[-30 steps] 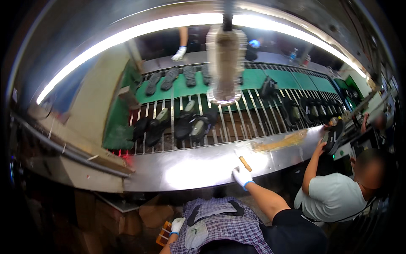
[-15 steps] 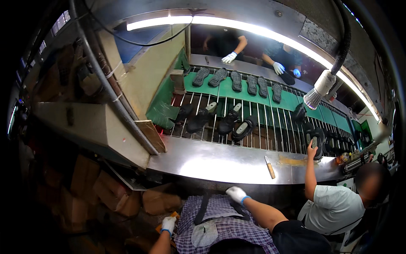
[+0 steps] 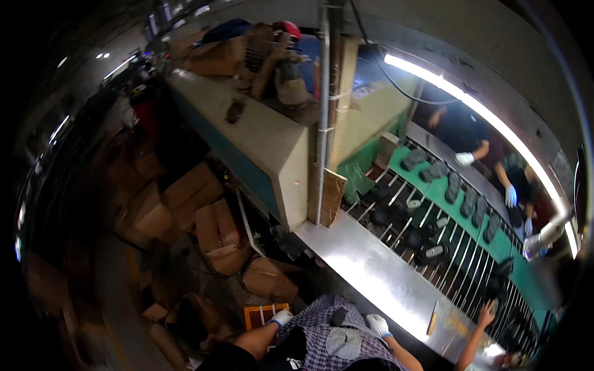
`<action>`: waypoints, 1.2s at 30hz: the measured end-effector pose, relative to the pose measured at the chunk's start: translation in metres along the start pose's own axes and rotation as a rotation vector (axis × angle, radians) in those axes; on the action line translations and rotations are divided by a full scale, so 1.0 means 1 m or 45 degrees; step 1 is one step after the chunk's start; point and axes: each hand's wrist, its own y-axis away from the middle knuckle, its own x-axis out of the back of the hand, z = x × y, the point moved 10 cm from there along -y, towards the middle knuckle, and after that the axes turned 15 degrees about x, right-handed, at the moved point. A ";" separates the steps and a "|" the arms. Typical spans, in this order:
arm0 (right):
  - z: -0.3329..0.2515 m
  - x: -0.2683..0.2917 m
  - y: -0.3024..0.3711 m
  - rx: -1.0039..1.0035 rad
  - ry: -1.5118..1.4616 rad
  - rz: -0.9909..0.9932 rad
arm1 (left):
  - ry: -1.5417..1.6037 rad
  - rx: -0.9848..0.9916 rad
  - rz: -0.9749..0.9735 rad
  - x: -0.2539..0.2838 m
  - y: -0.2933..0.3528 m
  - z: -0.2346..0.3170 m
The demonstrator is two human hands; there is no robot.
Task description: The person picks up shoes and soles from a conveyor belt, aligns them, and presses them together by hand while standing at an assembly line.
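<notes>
My left hand (image 3: 282, 318), in a white glove with a blue cuff, is beside my lap at the corner of a flat orange-edged piece (image 3: 257, 316) with pale strips across it. Blur and size hide whether its fingers grip that edge. My right hand (image 3: 377, 324), also white-gloved, lies at the other side of my checked apron (image 3: 315, 324), near the bench's front edge. Its fingers look loosely stretched, with nothing visible in them. A knife with a wooden handle (image 3: 432, 323) rests on the metal bench top (image 3: 365, 266), away from both hands.
Black shoes (image 3: 433, 252) lie on a rod conveyor (image 3: 461, 272) beyond the bench; soles (image 3: 453, 185) line the green belt (image 3: 402, 162) behind. A co-worker's hand (image 3: 487, 314) reaches in at right; gloved people work opposite. Cardboard boxes (image 3: 219, 238) crowd the left floor beside a large cabinet (image 3: 247, 136).
The view has swung left, bringing the boxes and cabinet further in and the conveyor to the right. My hands remain on either side of my apron. The co-worker's hand stays by the conveyor.
</notes>
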 end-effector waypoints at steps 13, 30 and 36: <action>0.006 0.086 -0.073 -0.003 -0.408 -0.433 | 0.273 0.063 0.003 -0.032 0.099 0.179; 0.062 0.114 -0.099 0.223 0.056 -0.584 | 0.424 0.355 0.017 -0.172 0.135 0.165; 0.104 0.142 -0.109 0.392 0.553 -0.601 | -0.547 -0.143 0.245 -0.190 0.075 0.200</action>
